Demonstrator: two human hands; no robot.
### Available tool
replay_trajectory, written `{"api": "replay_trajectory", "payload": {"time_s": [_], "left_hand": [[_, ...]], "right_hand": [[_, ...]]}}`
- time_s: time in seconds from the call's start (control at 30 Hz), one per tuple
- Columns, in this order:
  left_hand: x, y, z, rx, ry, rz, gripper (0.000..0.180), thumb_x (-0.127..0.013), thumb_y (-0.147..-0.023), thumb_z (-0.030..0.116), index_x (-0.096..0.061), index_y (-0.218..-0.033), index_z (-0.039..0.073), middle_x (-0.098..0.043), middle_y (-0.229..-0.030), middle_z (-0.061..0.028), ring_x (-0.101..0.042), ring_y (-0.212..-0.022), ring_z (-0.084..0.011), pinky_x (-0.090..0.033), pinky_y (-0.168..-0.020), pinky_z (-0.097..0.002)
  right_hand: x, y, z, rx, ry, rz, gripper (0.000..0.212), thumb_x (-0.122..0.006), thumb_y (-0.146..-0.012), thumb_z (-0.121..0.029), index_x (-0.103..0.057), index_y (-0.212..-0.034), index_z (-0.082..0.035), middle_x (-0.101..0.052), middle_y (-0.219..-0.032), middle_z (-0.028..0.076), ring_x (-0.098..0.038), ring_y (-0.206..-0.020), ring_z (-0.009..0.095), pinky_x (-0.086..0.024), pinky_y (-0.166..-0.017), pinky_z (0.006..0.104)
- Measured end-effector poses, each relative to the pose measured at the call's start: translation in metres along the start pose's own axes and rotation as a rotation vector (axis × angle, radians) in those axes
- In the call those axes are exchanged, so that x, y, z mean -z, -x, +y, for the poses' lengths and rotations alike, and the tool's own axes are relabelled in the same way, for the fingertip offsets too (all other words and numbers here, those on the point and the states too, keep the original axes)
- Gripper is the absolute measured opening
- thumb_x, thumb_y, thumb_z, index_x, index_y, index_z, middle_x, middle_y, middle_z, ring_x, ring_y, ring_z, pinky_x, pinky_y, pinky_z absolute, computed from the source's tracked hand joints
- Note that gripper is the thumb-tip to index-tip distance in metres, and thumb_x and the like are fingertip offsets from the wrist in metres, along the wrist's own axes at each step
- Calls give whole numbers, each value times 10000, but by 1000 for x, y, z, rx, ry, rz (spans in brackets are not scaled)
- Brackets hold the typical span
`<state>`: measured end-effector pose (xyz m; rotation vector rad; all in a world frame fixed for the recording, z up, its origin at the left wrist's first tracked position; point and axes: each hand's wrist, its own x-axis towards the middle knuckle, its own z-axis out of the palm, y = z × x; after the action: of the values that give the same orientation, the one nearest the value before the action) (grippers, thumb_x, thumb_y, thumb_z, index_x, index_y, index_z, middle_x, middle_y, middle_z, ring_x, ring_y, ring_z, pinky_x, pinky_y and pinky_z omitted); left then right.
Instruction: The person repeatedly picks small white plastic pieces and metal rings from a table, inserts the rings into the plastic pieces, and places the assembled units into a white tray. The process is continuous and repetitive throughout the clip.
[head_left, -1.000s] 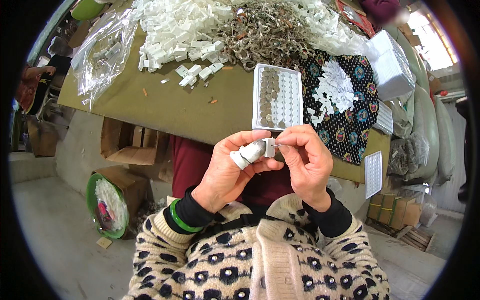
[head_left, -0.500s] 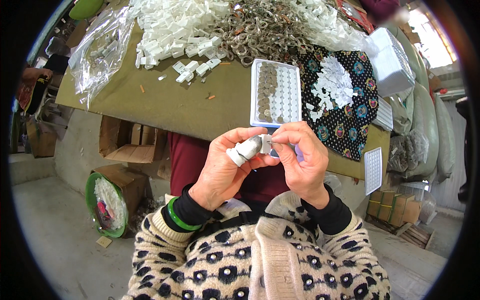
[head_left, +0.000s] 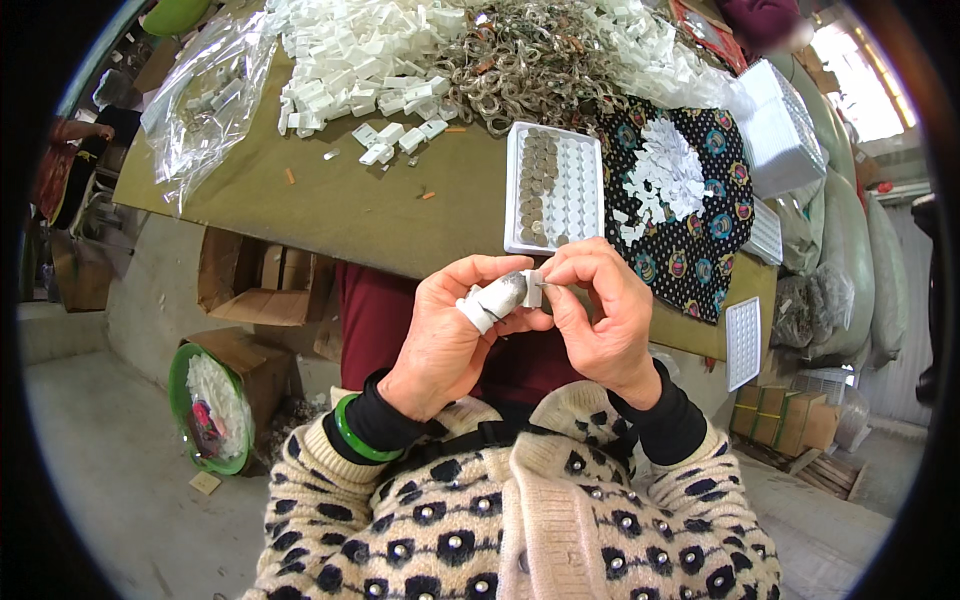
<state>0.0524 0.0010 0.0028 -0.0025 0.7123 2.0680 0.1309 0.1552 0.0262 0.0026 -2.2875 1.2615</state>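
My left hand is closed around a small white plastic piece, held between thumb and fingers in front of my lap. One finger of that hand wears a white wrap with a dark, smudged tip. Against the piece's right side, my right hand pinches thumb and forefinger together on something thin, too small to make out. Just beyond both hands, a white tray lies on the table, its left columns filled with round greyish-brown discs and its right pockets bare.
Across the olive table lie heaps of white plastic pieces and clear-brown ring-shaped parts. White flat pieces rest on a patterned black cloth. Stacked trays stand right; a green basin sits lower left.
My right fingers have shifted slightly at the white piece, and a purple patch between them no longer shows. The left hand keeps its grip, and the whole view has moved a little.
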Motion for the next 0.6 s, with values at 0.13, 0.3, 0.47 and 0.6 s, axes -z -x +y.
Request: {"api": "replay_trajectory", "payload": {"time_s": [0.13, 0.3, 0.47, 0.6], "left_hand": [[-3, 0, -3, -60, -76, 31, 178, -620, -928, 14, -641, -1097, -40, -678, -1028, -115, -693, -828, -190, -609, -755, -319], [2, 1, -3, -142, -133, 12, 163, -621, -926, 7, -656, -1078, -43, -682, -1002, -121, -697, -812, -189, -599, -741, -304], [8, 3, 31, 107, 19, 71, 283, -621, -943, 116, -603, -1200, -2, -687, -1015, -138, -698, -832, -233, -607, -796, -396], [7, 7, 82, -211, -248, 67, 192, -597, -947, 97, -612, -1120, 14, -685, -973, -128, -611, -672, -135, -516, -615, -284]], "right_hand": [[-1, -5, -4, 118, 129, -63, 192, -604, -762, 116, -549, -906, 1, -578, -865, 135, -607, -731, 289, -509, -644, 343], [-2, -18, -14, 235, 280, -152, 205, -622, -733, 137, -569, -887, 13, -606, -856, 156, -629, -721, 304, -520, -618, 346], [-1, -58, -20, 67, 76, -328, 104, -643, -801, 39, -591, -879, -8, -580, -798, 130, -603, -689, 308, -489, -609, 362], [-9, -83, -25, 20, 147, -376, 99, -642, -809, 28, -597, -894, 4, -593, -808, 137, -621, -697, 292, -493, -604, 345]]}}
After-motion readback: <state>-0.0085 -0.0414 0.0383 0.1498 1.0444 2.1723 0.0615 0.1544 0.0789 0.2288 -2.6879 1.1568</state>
